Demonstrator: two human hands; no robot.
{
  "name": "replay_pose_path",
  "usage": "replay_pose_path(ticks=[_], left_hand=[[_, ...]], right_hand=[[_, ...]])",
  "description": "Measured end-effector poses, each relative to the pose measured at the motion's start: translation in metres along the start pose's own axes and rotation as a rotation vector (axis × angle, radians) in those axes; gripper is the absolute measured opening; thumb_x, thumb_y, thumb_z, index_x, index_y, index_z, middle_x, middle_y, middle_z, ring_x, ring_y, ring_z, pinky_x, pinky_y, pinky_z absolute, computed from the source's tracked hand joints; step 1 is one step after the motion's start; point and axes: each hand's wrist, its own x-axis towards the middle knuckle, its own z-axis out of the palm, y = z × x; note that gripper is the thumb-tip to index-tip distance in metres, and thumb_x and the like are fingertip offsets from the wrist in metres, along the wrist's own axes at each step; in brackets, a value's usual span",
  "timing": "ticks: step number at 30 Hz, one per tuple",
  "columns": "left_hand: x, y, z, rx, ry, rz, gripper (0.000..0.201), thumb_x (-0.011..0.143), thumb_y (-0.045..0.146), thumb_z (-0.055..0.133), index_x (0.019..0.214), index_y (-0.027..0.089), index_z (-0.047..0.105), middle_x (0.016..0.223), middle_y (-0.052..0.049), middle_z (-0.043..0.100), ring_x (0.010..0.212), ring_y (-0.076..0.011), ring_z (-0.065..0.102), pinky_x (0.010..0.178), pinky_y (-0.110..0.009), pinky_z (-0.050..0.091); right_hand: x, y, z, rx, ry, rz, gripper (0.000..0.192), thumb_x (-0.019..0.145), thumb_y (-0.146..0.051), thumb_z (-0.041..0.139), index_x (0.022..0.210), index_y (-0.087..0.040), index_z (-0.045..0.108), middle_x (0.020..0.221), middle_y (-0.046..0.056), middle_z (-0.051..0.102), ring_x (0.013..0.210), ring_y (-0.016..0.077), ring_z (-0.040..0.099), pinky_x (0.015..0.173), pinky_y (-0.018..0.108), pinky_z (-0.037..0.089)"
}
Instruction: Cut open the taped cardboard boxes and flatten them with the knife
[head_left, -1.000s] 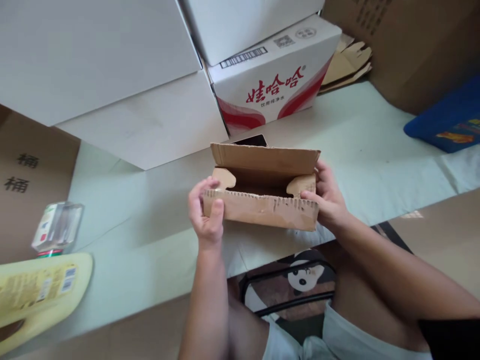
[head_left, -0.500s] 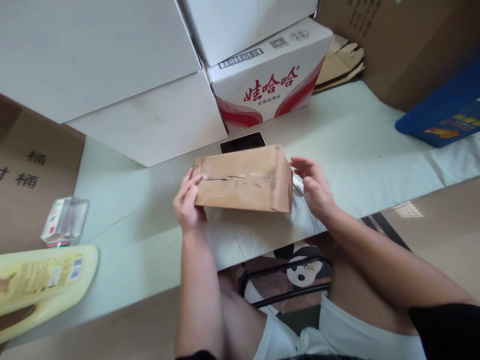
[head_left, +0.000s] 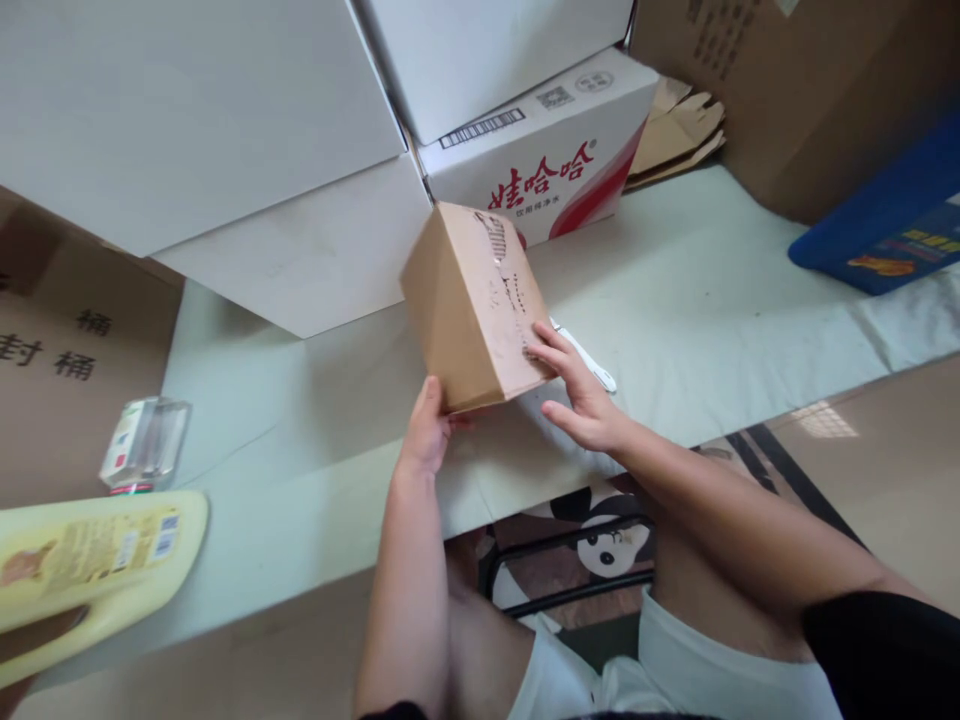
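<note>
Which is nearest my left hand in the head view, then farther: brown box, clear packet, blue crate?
1. Brown box: touching the left hand, just above it.
2. Clear packet: far left on the table.
3. Blue crate: far right, at the back.

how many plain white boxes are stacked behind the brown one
3: a big white box upper left, a flatter white box under it, another white box atop the red-printed carton. More may be hidden.

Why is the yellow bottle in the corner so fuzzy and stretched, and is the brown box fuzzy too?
Head view: the yellow bottle sits at the frame's edge, where the wide lens stretches and softens things. Head view: the brown box is sharper, with one side shaded, between the left hand and right hand.
</note>
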Motion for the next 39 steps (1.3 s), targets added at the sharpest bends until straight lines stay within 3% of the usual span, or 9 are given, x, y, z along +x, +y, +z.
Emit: replay_pose_path(ticks=[8,10,14,17,22,25,30,34,39], left_hand=[[-0.019,0.021,-0.012,0.415,-0.370,-0.316,0.043,0.073,0.054,0.081,0.086,0.015,0.069,0.084,-0.013,0.076,0.048,-0.0150,0.066,0.035,-0.019,0.031],[-0.017,0.021,-0.017,0.435,-0.195,-0.182,0.038,0.075,0.051,0.080,0.084,0.016,0.071,0.080,-0.014,0.075,0.055,-0.0178,0.067,0.040,-0.024,0.042],[-0.011,0.016,-0.014,0.276,0.413,0.591,0.052,0.082,0.060,0.067,0.117,0.022,0.066,0.128,-0.015,0.068,0.120,-0.0272,0.065,0.096,-0.040,0.056],[-0.013,0.013,-0.001,0.363,0.309,0.937,0.063,0.084,0.063,0.062,0.134,0.026,0.057,0.158,-0.013,0.042,0.152,-0.0313,0.034,0.125,-0.049,0.029],[-0.020,0.012,0.016,0.552,0.237,0.926,0.037,0.084,0.046,0.063,0.114,0.024,0.066,0.163,-0.011,0.030,0.155,-0.0353,0.023,0.123,-0.053,0.029],[-0.021,0.012,0.015,0.529,0.235,0.933,0.027,0.085,0.036,0.058,0.106,0.022,0.067,0.161,-0.011,0.031,0.154,-0.0343,0.025,0.124,-0.053,0.027],[-0.019,0.009,0.019,0.535,0.265,0.903,0.025,0.082,0.032,0.053,0.102,0.021,0.066,0.160,-0.011,0.033,0.152,-0.0345,0.028,0.121,-0.054,0.032],[-0.024,0.010,0.032,0.551,0.374,0.952,0.025,0.084,0.029,0.051,0.099,0.021,0.069,0.159,-0.009,0.034,0.153,-0.0338,0.026,0.124,-0.053,0.025],[-0.035,0.016,0.041,0.713,0.323,1.132,0.027,0.090,0.025,0.046,0.087,0.024,0.073,0.122,-0.007,0.065,0.134,-0.0302,0.049,0.121,-0.057,0.026]], right_hand=[[-0.002,0.000,-0.005,0.084,0.185,0.032,0.037,0.096,-0.054,0.053,0.122,-0.031,0.065,0.155,0.009,0.046,0.147,0.0299,0.042,0.120,0.058,0.036],[-0.002,-0.004,-0.004,0.097,0.146,0.042,0.035,0.095,-0.053,0.055,0.117,-0.029,0.066,0.155,0.010,0.046,0.147,0.0301,0.044,0.120,0.058,0.037],[-0.001,-0.012,0.002,0.119,-0.007,-0.034,0.029,0.094,-0.047,0.059,0.115,-0.028,0.066,0.158,0.011,0.045,0.148,0.0296,0.044,0.117,0.056,0.040],[-0.001,-0.016,0.005,0.097,-0.060,-0.030,0.029,0.093,-0.046,0.060,0.115,-0.028,0.065,0.160,0.012,0.042,0.149,0.0303,0.042,0.116,0.056,0.040],[0.000,-0.011,-0.001,0.017,0.084,0.006,0.031,0.095,-0.046,0.053,0.118,-0.027,0.061,0.140,0.013,0.060,0.131,0.0302,0.058,0.105,0.053,0.050],[-0.001,-0.002,-0.014,-0.322,0.231,0.269,0.033,0.089,-0.041,0.057,0.117,-0.023,0.061,0.113,0.013,0.067,0.101,0.0298,0.067,0.087,0.049,0.055],[-0.006,0.014,-0.039,-0.779,-0.074,0.671,0.052,0.083,-0.038,0.061,0.131,-0.018,0.059,0.102,0.017,0.068,0.081,0.0334,0.066,0.069,0.048,0.052],[-0.006,0.011,-0.048,-0.602,-0.033,0.634,0.055,0.083,-0.024,0.055,0.138,-0.021,0.052,0.071,0.002,0.065,0.059,0.0221,0.060,0.058,0.036,0.048],[-0.009,-0.019,-0.046,-0.076,0.217,0.389,0.027,0.090,-0.021,0.051,0.114,-0.026,0.062,0.072,-0.003,0.059,0.055,0.0125,0.061,0.054,0.028,0.049]])
